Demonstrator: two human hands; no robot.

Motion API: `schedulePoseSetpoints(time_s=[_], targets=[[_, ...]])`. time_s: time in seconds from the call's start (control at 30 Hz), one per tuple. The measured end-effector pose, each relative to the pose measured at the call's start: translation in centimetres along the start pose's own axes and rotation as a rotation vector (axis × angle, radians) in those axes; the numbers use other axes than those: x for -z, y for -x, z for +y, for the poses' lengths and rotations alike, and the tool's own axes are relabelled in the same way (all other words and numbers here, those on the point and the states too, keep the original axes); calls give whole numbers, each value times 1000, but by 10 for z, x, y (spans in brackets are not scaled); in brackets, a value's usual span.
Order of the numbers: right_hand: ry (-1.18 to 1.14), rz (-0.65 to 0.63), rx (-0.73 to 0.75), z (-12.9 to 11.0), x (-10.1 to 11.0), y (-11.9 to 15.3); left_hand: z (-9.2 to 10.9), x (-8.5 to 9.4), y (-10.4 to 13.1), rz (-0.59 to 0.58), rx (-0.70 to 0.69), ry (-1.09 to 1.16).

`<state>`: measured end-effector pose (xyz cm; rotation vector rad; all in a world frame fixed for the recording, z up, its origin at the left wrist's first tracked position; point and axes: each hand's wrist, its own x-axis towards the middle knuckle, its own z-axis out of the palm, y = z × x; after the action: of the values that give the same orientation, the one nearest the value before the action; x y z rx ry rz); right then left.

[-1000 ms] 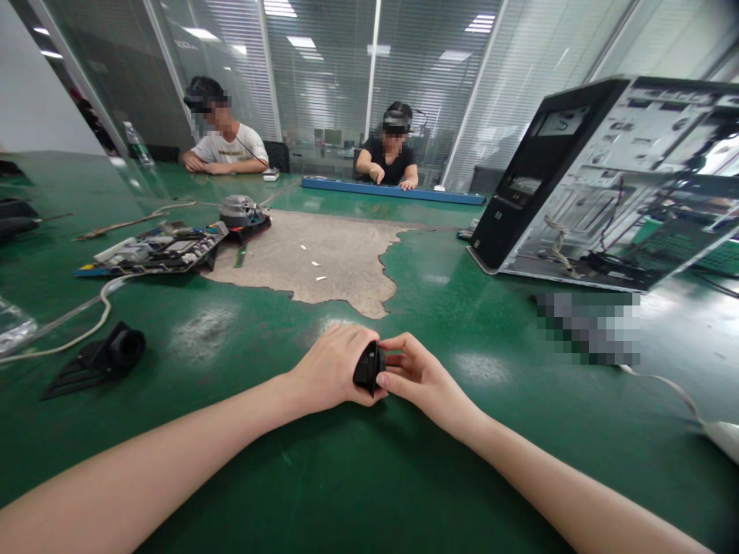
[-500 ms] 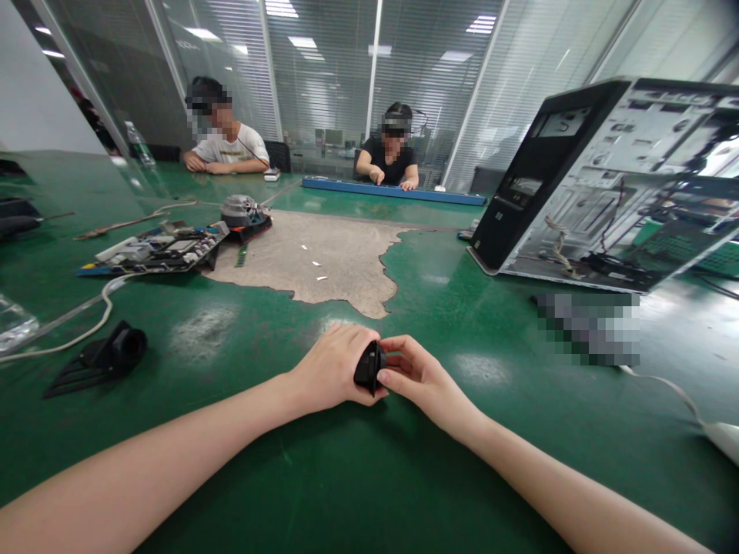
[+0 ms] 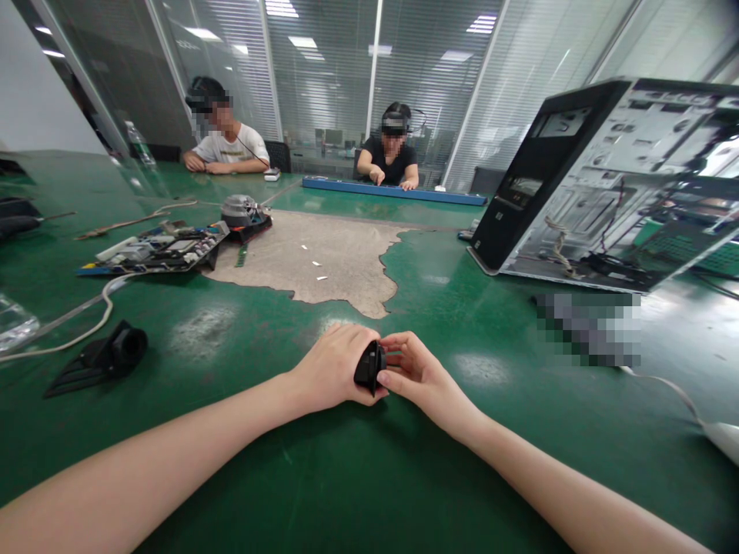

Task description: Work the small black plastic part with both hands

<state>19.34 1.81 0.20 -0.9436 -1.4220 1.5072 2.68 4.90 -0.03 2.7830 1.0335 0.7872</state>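
Across the green table (image 3: 439, 288) I see two seated people, one in a white shirt (image 3: 234, 146) and one in black (image 3: 392, 163) behind a blue bar (image 3: 392, 191). A bottle (image 3: 140, 145) stands at far left. On my left a circuit board (image 3: 165, 248) lies beside a grey round part (image 3: 241, 209), with a pale cord (image 3: 106, 304) near it. Paper scraps (image 3: 316, 264) dot a tan patch (image 3: 352, 254). On my right I have a PC case (image 3: 508, 185), open-sided, wires inside; before it lies something masked (image 3: 586, 327) that I cannot identify.

Pale glare spots the green tabletop (image 3: 358, 485), brightest toward the right edge
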Motion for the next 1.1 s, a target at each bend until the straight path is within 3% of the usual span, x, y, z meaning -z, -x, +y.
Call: schedulePoseSetpoints(time_s=[0.77, 1.1], targets=[[22, -53, 43, 2, 2, 2, -1, 1, 1, -28, 6, -4], [25, -4, 0, 0, 1, 0, 0, -1, 0, 2, 6, 8]])
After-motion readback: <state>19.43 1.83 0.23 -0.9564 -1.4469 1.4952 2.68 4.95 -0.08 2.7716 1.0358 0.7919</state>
